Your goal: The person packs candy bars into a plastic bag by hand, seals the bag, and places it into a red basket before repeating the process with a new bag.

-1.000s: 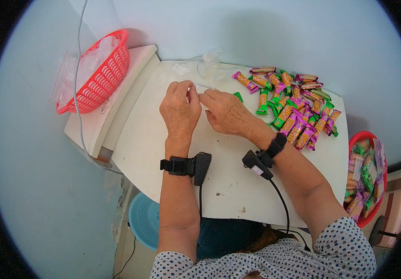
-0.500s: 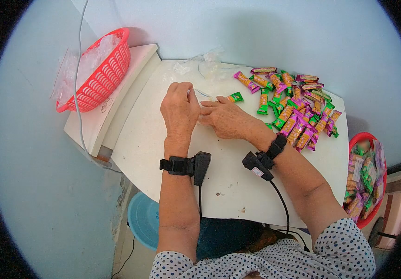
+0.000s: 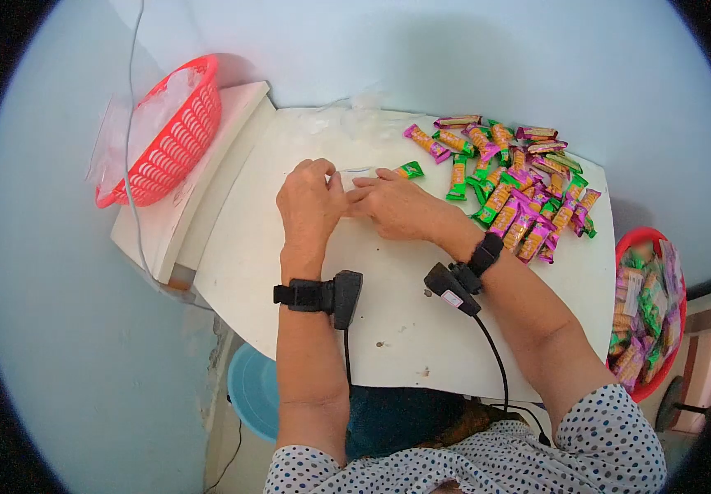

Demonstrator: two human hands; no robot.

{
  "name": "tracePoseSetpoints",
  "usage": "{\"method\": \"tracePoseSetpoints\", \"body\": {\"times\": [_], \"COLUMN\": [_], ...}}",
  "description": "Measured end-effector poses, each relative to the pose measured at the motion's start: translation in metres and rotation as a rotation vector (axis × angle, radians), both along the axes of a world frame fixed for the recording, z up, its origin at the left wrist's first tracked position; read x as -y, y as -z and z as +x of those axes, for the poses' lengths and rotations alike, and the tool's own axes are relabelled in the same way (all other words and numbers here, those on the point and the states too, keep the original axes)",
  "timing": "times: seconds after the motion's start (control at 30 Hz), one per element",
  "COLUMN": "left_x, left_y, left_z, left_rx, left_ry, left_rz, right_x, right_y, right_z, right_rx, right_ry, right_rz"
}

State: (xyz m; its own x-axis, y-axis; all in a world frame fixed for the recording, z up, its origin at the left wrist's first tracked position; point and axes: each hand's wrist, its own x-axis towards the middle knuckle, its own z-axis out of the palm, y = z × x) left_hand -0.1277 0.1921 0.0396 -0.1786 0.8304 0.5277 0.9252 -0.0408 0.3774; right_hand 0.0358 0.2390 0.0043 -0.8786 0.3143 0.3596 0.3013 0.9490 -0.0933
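A clear plastic bag [image 3: 357, 174] with a blue line along its top edge stretches between my two hands above the white table. My left hand [image 3: 310, 204] has its fingers pressed together on the bag's left side. At the bag's right side, my right hand [image 3: 397, 206] grips the plastic, its fingertips partly hidden. Just beyond the right hand's fingers lies a green-ended snack packet [image 3: 410, 170]. A pile of purple and green snack packets [image 3: 524, 198] spreads to the right.
Loose clear bags [image 3: 343, 122] lie at the table's [image 3: 397, 329] back edge. A red basket [image 3: 176, 144] of clear plastic stands on the left ledge. Another red basket [image 3: 675, 362] holds filled bags at right. A blue basin [image 3: 252, 391] is below the table. A cable hangs at left.
My left hand has moved slightly down and left, and the plastic between the hands looks a little lower. The whole view has shifted slightly.
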Motion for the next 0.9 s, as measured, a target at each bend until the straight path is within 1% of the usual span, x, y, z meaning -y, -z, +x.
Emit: {"method": "tracePoseSetpoints", "body": {"times": [0.17,0.27,0.37,0.43,0.47,0.57,0.67,0.7,0.8,0.87,0.9], "left_x": [-0.003,-0.002,-0.004,-0.004,-0.004,0.002,0.017,0.021,0.023,0.023,0.022], "left_y": [0.002,0.003,0.007,0.006,0.005,0.0,0.001,0.001,0.009,0.013,0.012], "left_z": [0.001,0.005,0.011,0.015,0.017,0.026,0.035,0.039,0.046,0.052,0.055], "left_rx": [-0.021,-0.02,-0.034,-0.043,-0.046,-0.059,-0.072,-0.074,-0.03,0.018,0.041], "left_ry": [-0.015,-0.017,-0.033,-0.063,-0.074,-0.093,-0.11,-0.133,-0.159,-0.165,-0.169], "left_rz": [0.011,-0.021,-0.047,-0.078,-0.059,-0.02,-0.017,-0.026,0.004,0.033,0.043], "right_x": [-0.008,-0.005,-0.012,-0.014,-0.015,-0.03,-0.031,-0.034,-0.035,-0.04,-0.038], "right_y": [-0.008,-0.031,-0.025,-0.03,-0.033,-0.033,-0.059,-0.063,-0.067,-0.037,-0.034], "right_z": [0.004,0.005,0.009,0.015,0.018,0.026,0.042,0.048,0.059,0.058,0.057], "right_rx": [0.098,0.3,0.222,0.155,0.12,-0.119,-0.19,-0.264,-0.321,-0.329,-0.331], "right_ry": [0.004,0.063,0.083,0.035,0.007,-0.167,0.031,0.056,0.318,0.349,0.362], "right_rz": [-0.105,-0.345,-0.41,-0.482,-0.519,-0.686,-0.759,-0.722,-0.507,-0.327,-0.237]}}
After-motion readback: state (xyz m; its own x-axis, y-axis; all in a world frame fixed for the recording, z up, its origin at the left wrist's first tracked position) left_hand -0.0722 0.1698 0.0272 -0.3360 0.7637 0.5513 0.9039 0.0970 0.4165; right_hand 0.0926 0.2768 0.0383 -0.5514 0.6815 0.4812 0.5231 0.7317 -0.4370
